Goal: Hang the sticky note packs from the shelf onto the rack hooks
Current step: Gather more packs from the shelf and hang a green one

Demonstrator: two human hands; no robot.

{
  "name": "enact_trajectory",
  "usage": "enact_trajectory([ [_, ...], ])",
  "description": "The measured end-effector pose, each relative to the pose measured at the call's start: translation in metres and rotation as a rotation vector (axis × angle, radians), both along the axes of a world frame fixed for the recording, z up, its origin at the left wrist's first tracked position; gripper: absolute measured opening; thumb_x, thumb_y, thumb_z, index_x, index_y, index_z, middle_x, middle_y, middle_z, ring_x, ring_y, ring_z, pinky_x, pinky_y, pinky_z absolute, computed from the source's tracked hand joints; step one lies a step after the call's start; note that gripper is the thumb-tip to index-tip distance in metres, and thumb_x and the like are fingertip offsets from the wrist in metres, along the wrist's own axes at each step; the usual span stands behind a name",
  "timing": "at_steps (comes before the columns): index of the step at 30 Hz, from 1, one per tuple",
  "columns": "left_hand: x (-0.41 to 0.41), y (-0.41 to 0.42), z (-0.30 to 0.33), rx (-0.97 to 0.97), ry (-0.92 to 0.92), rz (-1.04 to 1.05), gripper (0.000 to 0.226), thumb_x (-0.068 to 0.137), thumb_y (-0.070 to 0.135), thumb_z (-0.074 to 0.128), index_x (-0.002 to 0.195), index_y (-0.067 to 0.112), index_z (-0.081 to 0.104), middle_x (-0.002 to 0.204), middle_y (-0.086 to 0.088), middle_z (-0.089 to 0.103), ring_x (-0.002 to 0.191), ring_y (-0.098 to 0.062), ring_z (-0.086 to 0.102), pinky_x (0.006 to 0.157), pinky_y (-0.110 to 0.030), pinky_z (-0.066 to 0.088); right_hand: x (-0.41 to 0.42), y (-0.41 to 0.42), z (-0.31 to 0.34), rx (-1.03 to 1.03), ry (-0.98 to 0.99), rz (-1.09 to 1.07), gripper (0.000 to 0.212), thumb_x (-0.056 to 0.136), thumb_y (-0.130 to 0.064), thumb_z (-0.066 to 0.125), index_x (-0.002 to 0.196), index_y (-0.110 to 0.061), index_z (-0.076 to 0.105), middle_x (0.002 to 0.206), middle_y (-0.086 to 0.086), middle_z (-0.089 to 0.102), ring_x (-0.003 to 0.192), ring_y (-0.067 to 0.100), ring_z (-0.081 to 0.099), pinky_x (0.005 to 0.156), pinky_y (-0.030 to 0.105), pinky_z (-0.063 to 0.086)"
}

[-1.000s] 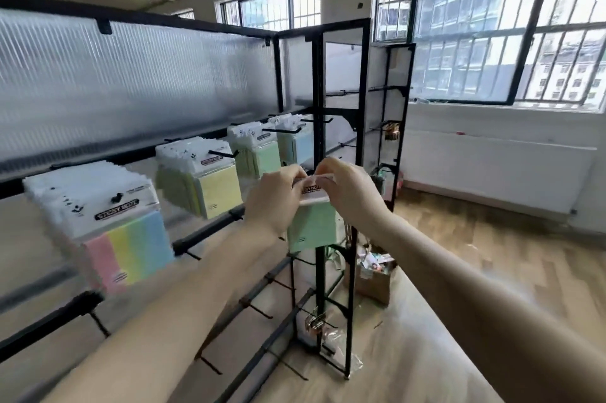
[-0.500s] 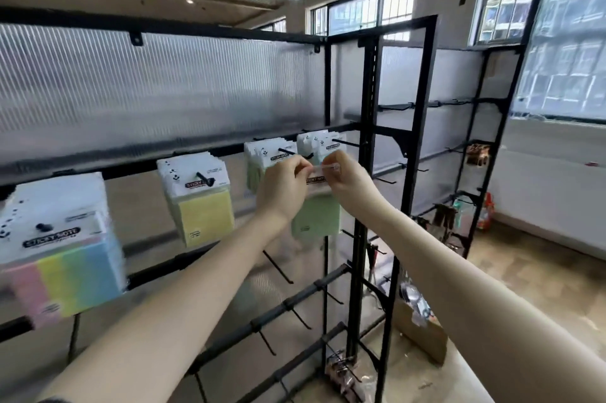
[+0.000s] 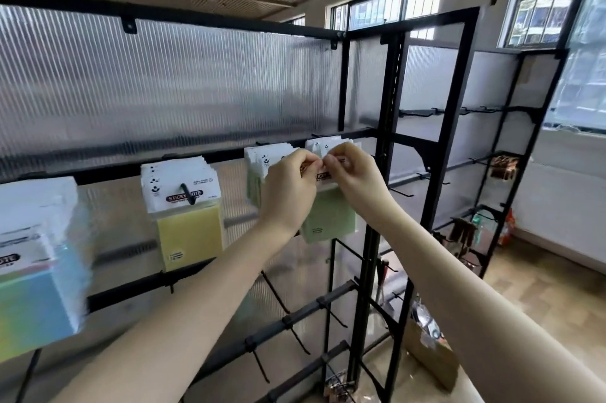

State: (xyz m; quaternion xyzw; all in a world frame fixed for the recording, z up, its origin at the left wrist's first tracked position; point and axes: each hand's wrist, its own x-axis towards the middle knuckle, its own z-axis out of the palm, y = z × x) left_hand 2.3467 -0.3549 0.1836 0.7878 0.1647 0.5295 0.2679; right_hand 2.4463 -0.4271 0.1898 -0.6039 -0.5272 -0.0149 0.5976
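Before the ribbed panel (image 3: 164, 81), both hands (image 3: 323, 179) pinch a green pack (image 3: 331, 219).

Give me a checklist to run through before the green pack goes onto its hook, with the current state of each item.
1. Both hands on the pack: ok. The left hand and right hand pinch the white header of the green pack.
2. Pack upright, label facing out: ok.
3. Header hole lined up with the hook: cannot tell, fingers cover it.
4. Hook tip free: cannot tell, it is hidden behind the hands.
5. Room on that hook: cannot tell; hung packs already sit directly behind.
6. Neighbouring yellow packs out of the way: ok, they hang apart to the left.
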Motion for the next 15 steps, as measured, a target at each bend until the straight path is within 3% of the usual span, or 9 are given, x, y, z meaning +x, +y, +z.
enact_trajectory([
  [3, 0.003, 0.004, -0.003, -0.046, -0.029, -0.015, 0.010, 0.092, 0.016, 0.060, 0.094, 0.009, 0.067, 0.086, 0.004, 0.067, 0.085, -0.016, 0.063, 0.078, -0.040, 0.051, 0.008, 0.004, 0.001, -0.032, 0.047, 0.056, 0.006, 0.095, -0.013, 0.058, 0.089, -0.010, 0.057, 0.079, 0.002, 0.060, 0.075, 0.012, 0.057, 0.072, 0.030, 0.046],
  [5, 0.004, 0.006, -0.003, -0.082, -0.049, -0.026, 0.011, 0.091, 0.014, 0.062, 0.100, 0.010, 0.065, 0.090, 0.005, 0.065, 0.086, -0.013, 0.062, 0.078, -0.035, 0.052, 0.014, 0.007, 0.001, -0.077, 0.094, 0.112, 0.010, 0.094, -0.016, 0.059, 0.084, -0.017, 0.059, 0.075, -0.002, 0.058, 0.068, 0.006, 0.052, 0.063, 0.021, 0.042],
  [9, 0.004, 0.009, -0.004, 0.081, -0.041, -0.007, 0.007, 0.089, 0.007, 0.063, 0.095, 0.007, 0.067, 0.085, 0.012, 0.062, 0.081, 0.003, 0.057, 0.072, -0.004, 0.040, 0.026, 0.012, 0.001, -0.124, 0.148, 0.220, 0.014, 0.094, -0.013, 0.058, 0.081, -0.018, 0.060, 0.072, 0.001, 0.054, 0.063, 0.005, 0.044, 0.056, 0.014, 0.034],
  [13, 0.003, 0.016, -0.012, 0.047, -0.028, -0.012, 0.009, 0.088, 0.008, 0.064, 0.097, 0.006, 0.067, 0.084, 0.010, 0.063, 0.073, 0.016, 0.054, 0.067, -0.001, 0.039, 0.036, 0.019, -0.005, -0.171, 0.174, 0.323, 0.016, 0.094, -0.009, 0.057, 0.083, -0.019, 0.060, 0.065, -0.011, 0.055, 0.056, -0.002, 0.044, 0.053, 0.010, 0.034],
  [15, 0.003, 0.020, -0.017, 0.029, -0.032, 0.024, 0.010, 0.088, 0.009, 0.064, 0.097, 0.006, 0.066, 0.083, 0.011, 0.062, 0.064, 0.015, 0.051, 0.061, -0.003, 0.037, 0.039, 0.025, -0.007, -0.166, 0.134, 0.335, 0.017, 0.093, -0.006, 0.058, 0.083, -0.020, 0.059, 0.068, -0.011, 0.057, 0.055, -0.004, 0.047, 0.053, 0.010, 0.036],
])
